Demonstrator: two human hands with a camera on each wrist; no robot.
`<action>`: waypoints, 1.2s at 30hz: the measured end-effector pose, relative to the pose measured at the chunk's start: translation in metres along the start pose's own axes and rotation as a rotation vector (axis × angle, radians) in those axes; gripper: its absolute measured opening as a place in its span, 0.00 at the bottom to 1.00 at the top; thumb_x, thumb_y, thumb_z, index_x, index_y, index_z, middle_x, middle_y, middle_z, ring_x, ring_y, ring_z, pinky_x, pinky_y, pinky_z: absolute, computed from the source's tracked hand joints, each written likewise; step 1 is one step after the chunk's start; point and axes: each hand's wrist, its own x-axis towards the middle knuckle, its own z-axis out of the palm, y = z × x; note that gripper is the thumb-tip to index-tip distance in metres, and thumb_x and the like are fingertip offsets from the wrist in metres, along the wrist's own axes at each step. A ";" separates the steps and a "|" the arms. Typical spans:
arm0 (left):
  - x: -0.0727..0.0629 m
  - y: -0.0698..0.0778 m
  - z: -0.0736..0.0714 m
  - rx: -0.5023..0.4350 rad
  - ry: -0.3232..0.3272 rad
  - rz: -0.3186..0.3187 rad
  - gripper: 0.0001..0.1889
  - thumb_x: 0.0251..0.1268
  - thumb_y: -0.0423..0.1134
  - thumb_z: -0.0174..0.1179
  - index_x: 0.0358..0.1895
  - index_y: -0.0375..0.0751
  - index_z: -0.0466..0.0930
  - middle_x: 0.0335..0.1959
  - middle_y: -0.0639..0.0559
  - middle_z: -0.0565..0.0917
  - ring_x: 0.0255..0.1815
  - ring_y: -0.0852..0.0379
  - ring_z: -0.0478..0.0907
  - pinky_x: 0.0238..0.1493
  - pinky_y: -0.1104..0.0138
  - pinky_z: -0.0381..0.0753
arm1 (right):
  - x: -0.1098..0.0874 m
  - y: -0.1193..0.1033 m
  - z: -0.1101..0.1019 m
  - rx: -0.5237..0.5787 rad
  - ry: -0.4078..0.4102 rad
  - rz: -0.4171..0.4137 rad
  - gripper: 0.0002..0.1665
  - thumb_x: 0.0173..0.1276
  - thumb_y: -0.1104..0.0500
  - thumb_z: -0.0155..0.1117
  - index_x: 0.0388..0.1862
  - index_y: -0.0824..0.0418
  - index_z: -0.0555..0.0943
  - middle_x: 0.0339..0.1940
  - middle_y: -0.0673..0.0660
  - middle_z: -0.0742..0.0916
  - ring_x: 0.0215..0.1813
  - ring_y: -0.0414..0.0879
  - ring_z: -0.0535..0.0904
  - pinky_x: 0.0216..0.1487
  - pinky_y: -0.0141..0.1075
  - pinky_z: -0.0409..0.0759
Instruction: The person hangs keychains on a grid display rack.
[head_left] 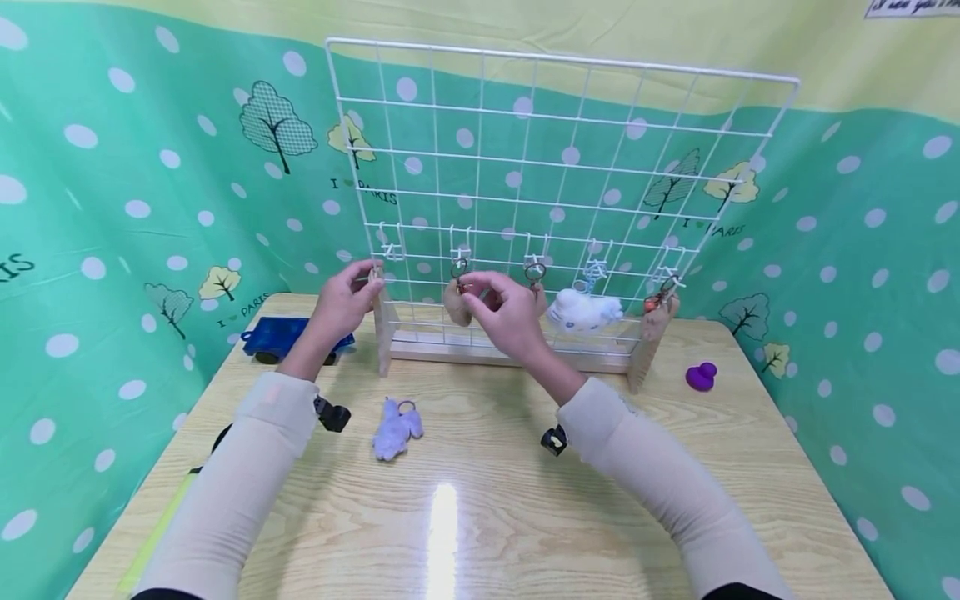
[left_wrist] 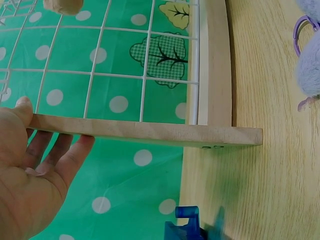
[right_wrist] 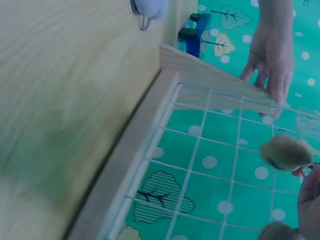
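Observation:
A white wire grid rack (head_left: pixel 562 60) stands on a wooden base. At its left end my left hand (head_left: pixel 345 302) grips the wooden side post (left_wrist: pixel 150 131), thumb on one side and fingers on the other. My right hand (head_left: pixel 513 318) pinches the top of a brown plush keychain (head_left: pixel 454 305) by its ring, just under the second hook from the left. Partly behind that hand hangs another plush keychain (head_left: pixel 541 298). Further right are a white plush keychain (head_left: pixel 583 312) and a brown one (head_left: pixel 657 318). The leftmost hook (head_left: pixel 392 250) bears nothing.
On the table in front of the rack lies a lavender plush keychain (head_left: pixel 393 432) with a ring. A blue toy cart (head_left: pixel 276 335) is behind my left forearm. At the right sits a purple knob-shaped piece (head_left: pixel 702 377). A yellow-green object (head_left: pixel 161 527) shows beside my left sleeve.

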 end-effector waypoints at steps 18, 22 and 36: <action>0.000 -0.001 0.000 0.000 0.005 0.002 0.25 0.80 0.52 0.51 0.76 0.54 0.67 0.75 0.41 0.69 0.75 0.41 0.69 0.66 0.47 0.80 | -0.031 0.023 0.059 -0.060 -0.575 0.004 0.13 0.71 0.64 0.68 0.53 0.63 0.86 0.40 0.56 0.90 0.35 0.39 0.84 0.39 0.24 0.85; 0.001 0.000 0.000 0.004 0.014 0.007 0.25 0.81 0.51 0.50 0.75 0.52 0.67 0.74 0.40 0.70 0.74 0.41 0.70 0.66 0.46 0.80 | -0.032 0.035 0.075 -0.088 -0.709 0.016 0.13 0.72 0.63 0.67 0.54 0.61 0.86 0.43 0.54 0.90 0.37 0.37 0.84 0.40 0.24 0.84; 0.001 -0.001 0.001 -0.012 0.008 0.007 0.25 0.80 0.51 0.51 0.75 0.53 0.67 0.73 0.41 0.71 0.74 0.42 0.70 0.66 0.47 0.81 | -0.037 0.060 0.098 -0.184 -0.897 0.054 0.17 0.72 0.64 0.66 0.58 0.55 0.86 0.39 0.48 0.89 0.43 0.37 0.85 0.47 0.23 0.83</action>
